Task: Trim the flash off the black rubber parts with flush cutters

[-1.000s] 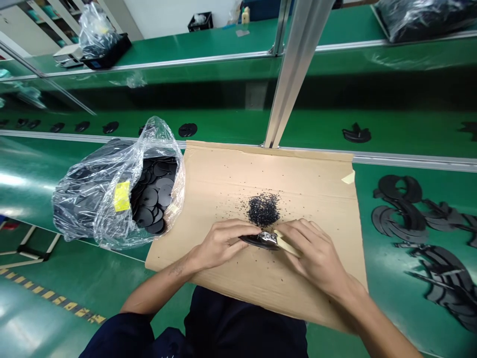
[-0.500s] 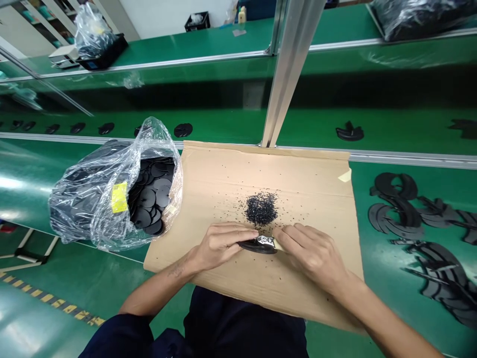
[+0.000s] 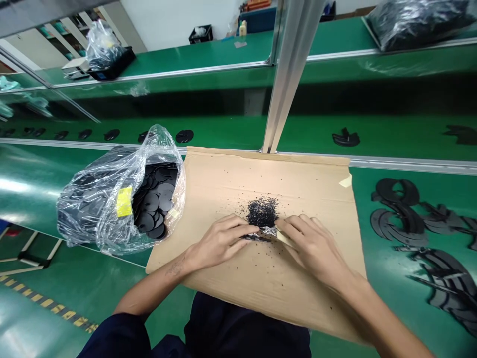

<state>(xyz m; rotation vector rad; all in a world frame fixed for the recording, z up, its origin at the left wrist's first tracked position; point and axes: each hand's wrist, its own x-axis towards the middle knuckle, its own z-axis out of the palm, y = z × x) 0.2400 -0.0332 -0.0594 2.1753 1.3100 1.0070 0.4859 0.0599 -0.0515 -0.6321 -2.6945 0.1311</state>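
Mostly black, thin, flat piece (image 3: pixel 256 238)

The counter (image 3: pixel 439 184) was green, the cardboard (image 3: pixel 216 186) plain tan, the crumbs (image 3: pixel 262 212) black. The tool handle (image 3: pixel 284 238) looked cream, though mostly covered. The discs (image 3: pixel 151 203) were black, the bag label (image 3: pixel 124 202) yellow; yellow and dark bands striped the floor strip (image 3: pixel 46 302).

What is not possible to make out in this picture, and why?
All in the head view:
Black piece: partly covered by the left hand.
Pale tool handle: partly hidden by the right hand.
Black grains: individual shapes too small to tell.
Discs in the plastic bag: lower ones hidden by upper ones.
Black parts, far right: cut by picture edge.
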